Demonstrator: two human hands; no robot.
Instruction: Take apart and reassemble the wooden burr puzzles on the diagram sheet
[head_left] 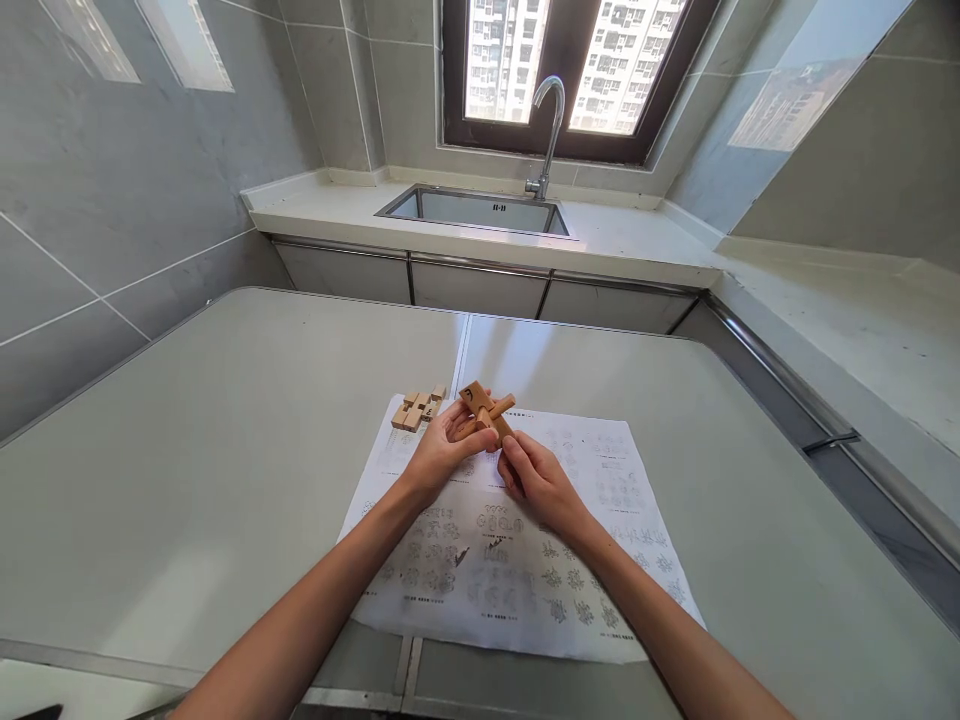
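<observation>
A broad, pale surface (187,420) fills most of the view, with a seam running down its middle. On it, near the person, lies a white sheet (555,625) printed with rows of small drawings, some marked in dark strokes. Above the sheet, both hands close on the same wooden pieces: the left hand (442,445) grips them from the left, and the right hand (536,478) pinches their lower right end between thumb and fingers. The wooden pieces (474,398) cross one another at an angle; how they join is hidden by the fingers. Smaller wooden blocks (409,416) sit clustered by the sheet's upper left corner.

The step in hand appears to be working the held pieces against each other; the next move likely calls for a steady left grip and small right-hand adjustments.
</observation>
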